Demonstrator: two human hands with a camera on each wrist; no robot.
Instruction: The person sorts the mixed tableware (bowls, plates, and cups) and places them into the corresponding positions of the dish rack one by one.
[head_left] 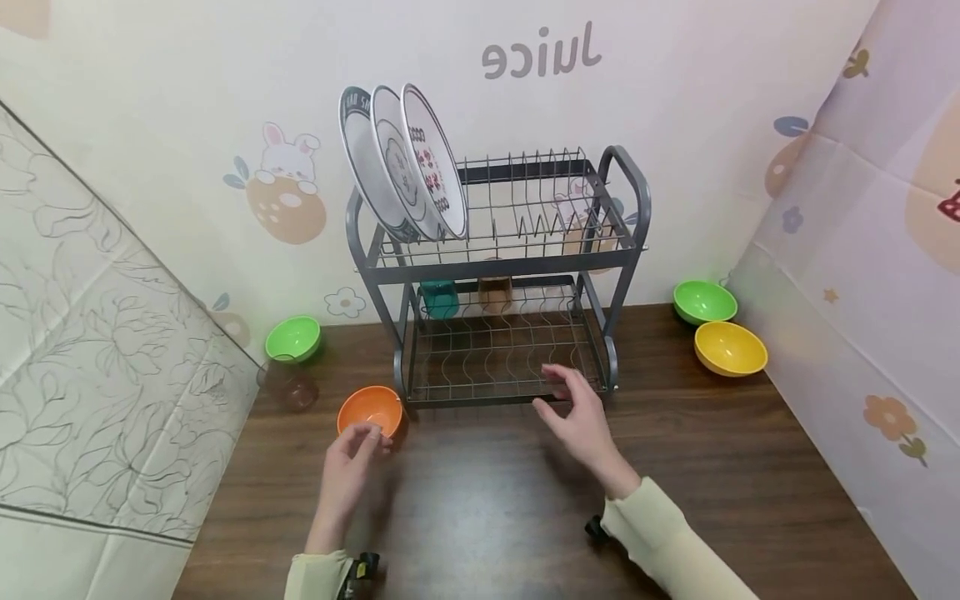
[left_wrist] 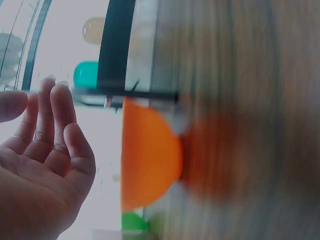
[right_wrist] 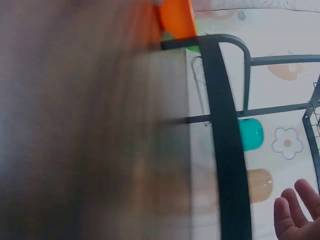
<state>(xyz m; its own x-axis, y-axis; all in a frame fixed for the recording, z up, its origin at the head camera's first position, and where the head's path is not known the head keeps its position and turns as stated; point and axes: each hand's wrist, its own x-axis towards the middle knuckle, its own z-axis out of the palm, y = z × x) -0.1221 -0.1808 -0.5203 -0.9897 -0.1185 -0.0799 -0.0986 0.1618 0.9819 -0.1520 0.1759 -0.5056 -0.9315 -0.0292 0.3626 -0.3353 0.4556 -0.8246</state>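
My left hand [head_left: 349, 467] hovers at the near side of an orange bowl [head_left: 367, 408], its fingers loosely bent and nothing between them. In the left wrist view that bowl [left_wrist: 147, 155] stands upright on the table, apart from the palm. My right hand [head_left: 581, 417] is in the air before the dish rack's [head_left: 502, 262] lower front edge, thumb and fingers spread and empty. Three patterned plates [head_left: 435, 167] stand on edge at the left of the upper tier. A teal cup [head_left: 440, 300] and an amber cup [head_left: 495, 296] sit at the back of the lower tier.
A green bowl [head_left: 293, 339] and a clear brownish glass mug [head_left: 294, 390] stand at the table's left. Another green bowl [head_left: 703, 302] and a yellow bowl [head_left: 731, 348] are by the right wall. Printed cloth [head_left: 712, 150] hangs behind the dark wood table [head_left: 480, 508].
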